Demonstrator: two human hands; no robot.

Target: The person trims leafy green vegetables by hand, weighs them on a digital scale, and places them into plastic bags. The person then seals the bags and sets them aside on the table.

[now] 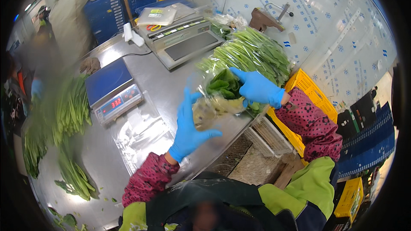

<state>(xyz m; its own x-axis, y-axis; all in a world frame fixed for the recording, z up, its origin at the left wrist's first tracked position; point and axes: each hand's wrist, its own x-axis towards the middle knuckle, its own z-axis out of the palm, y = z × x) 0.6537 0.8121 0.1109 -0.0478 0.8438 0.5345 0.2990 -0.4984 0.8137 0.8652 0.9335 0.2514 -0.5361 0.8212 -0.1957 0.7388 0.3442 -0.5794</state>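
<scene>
My right hand (260, 86), in a blue glove, grips a clear plastic bag (213, 107) with dark green leafy vegetables (224, 85) inside it. Its index finger lies along the leaves, and part of another finger shows under the bag. My left hand (189, 126), also gloved in blue, is spread beside the left side of the bag with the thumb out. Whether its fingertips touch the plastic cannot be told. Behind the bag lies a large pile of bagged long-stemmed greens (253, 53).
A digital scale (110, 86) with a lit display stands left on the steel table (106, 157), near flat plastic bags (143, 134). Loose greens (72, 112) lie further left. A wrapping machine or scale (189, 45) sits behind. Yellow crate (313, 93) and white basket (269, 134) stand right.
</scene>
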